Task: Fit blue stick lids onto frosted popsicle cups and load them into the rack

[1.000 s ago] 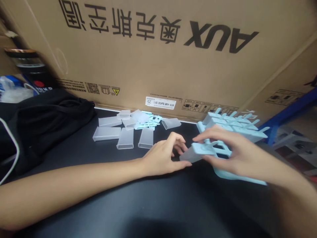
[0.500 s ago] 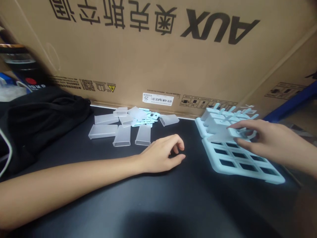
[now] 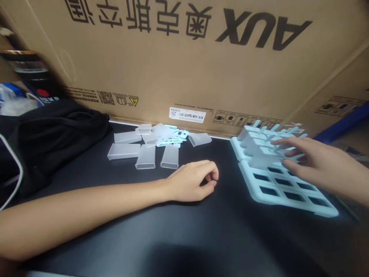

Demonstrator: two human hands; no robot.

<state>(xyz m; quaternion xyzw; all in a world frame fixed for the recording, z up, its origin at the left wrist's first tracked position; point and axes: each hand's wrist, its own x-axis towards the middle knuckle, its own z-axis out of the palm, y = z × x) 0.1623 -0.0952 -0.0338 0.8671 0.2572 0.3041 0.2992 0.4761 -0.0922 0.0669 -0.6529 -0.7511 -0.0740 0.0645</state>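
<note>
On the right, a light blue popsicle mold rack (image 3: 281, 203) has square slots in its front part. Translucent popsicle molds with blue stick tops stand in its back rows. One popsicle mold (image 3: 263, 156) is upright in the front part's far-left slot. My right hand (image 3: 311, 156) hovers just beside its top, thumb and fingers apart, with no mold visibly gripped. My left hand (image 3: 196, 181) rests on the black table (image 3: 184, 234), fingers curled in and thumb against the fingertips; nothing shows in it.
Several loose translucent mold sleeves (image 3: 145, 157) lie beyond my left hand, around a pile of light blue sticks (image 3: 174, 138). A large cardboard box (image 3: 173, 69) walls off the back. Black cloth (image 3: 57, 134) and a dark bottle (image 3: 37, 77) are at left.
My right hand has let go of the popsicle mold, which now stands in the rack's slot, and its fingers have spread. My left thumb has closed toward the fingers. The view has shifted slightly.
</note>
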